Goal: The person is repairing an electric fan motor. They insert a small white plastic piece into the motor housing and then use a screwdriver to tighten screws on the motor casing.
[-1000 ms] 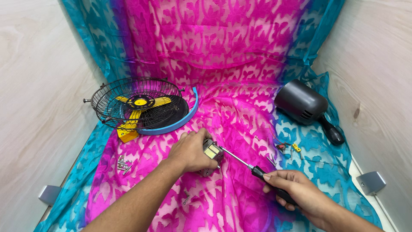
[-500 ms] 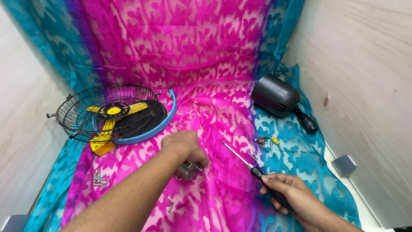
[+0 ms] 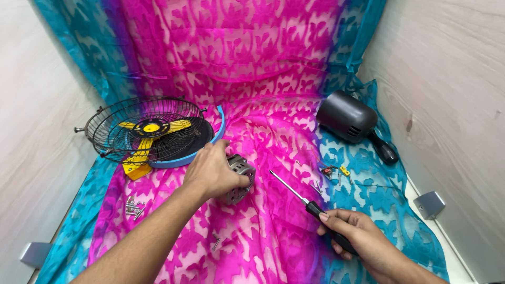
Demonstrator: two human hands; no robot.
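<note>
Two hands work over the pink cloth (image 3: 273,247): the left hand (image 3: 213,171) curls its fingers around a metal motor (image 3: 239,179), the right hand (image 3: 357,239) grips a screwdriver (image 3: 302,197).

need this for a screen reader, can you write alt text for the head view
A person's left hand grips a small grey metal motor on a pink and blue cloth, while the right hand holds a screwdriver. A wire fan cage with yellow blades lies left, a dark housing right.

Makeshift home repair corner; pink-and-blue patterned cloth (image 3: 273,79) between pale wood-grain walls (image 3: 447,79); fan parts
</note>
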